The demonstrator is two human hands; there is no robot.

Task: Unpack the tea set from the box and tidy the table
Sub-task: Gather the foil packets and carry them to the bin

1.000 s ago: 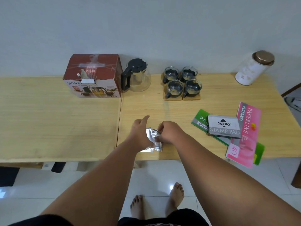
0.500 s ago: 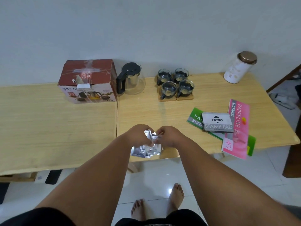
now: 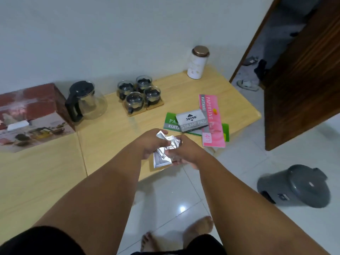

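Evidently the unpacking is done: teapot (image 3: 86, 100) and cups (image 3: 140, 93) are set out at twelve o'clock beside the box (image 3: 31, 115), and tidying is in hand. A crumpled foil wrapper (image 3: 164, 150) is gripped by both the left hand (image 3: 150, 144) and right hand (image 3: 181, 150) over the table's (image 3: 110, 137) near edge. Next, it is probably to be carried to the grey bin (image 3: 296, 186) at four o'clock.

On the surface (image 3: 114, 133) the box (image 3: 31, 115) lies far left, the teapot (image 3: 85, 101) just right of it, four cups (image 3: 139, 92) on coasters further right, a canister (image 3: 197, 62) behind at the corner, and a stamp pad (image 3: 191, 120) atop booklets (image 3: 211, 122) nearer the front edge
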